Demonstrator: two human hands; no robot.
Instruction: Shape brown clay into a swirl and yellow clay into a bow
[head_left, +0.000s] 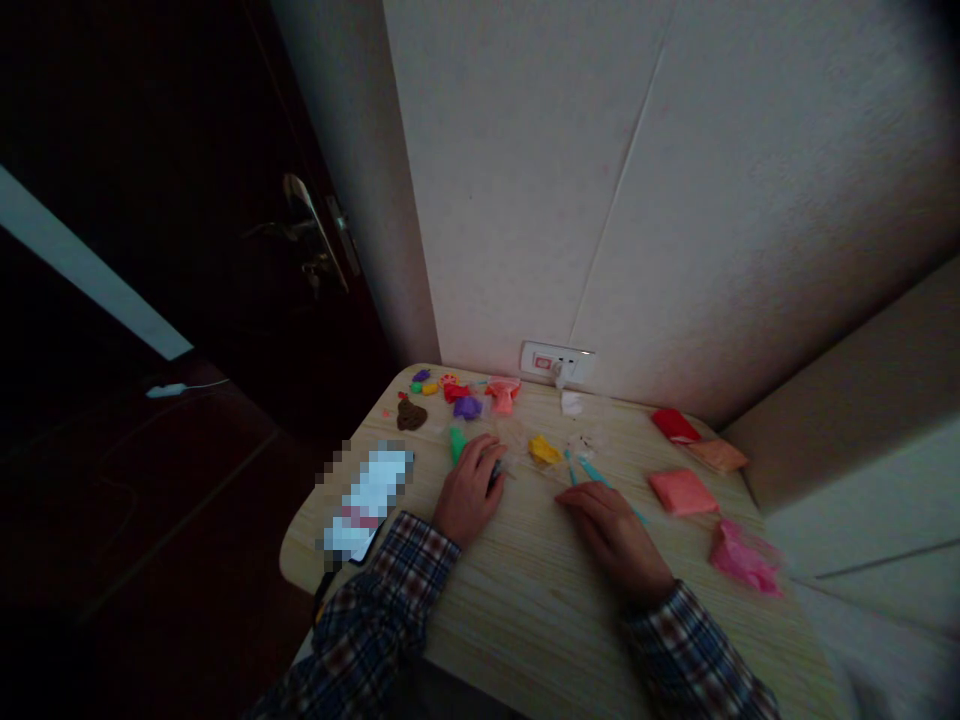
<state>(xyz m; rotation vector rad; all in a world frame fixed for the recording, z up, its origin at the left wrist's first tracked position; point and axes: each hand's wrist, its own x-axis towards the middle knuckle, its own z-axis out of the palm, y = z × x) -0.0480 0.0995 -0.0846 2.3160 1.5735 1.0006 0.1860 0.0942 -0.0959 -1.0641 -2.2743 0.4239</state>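
My left hand rests on the table with its fingers curled around a small dark lump, mostly covered by the fingers. Just behind it lies a green packet, beside a clear wrapper. My right hand lies low over the tabletop, fingers stretched to the left and close together; what is under them is hidden. Two slim blue tools lie right behind this hand, one running partly out of sight behind it. A yellow lump in clear wrap sits between and beyond the hands.
A phone with a cable lies at the left. Behind it are a brown clay lump, small colored pieces and a purple packet. Red, peach, coral and pink packets line the right side. The wall has a socket.
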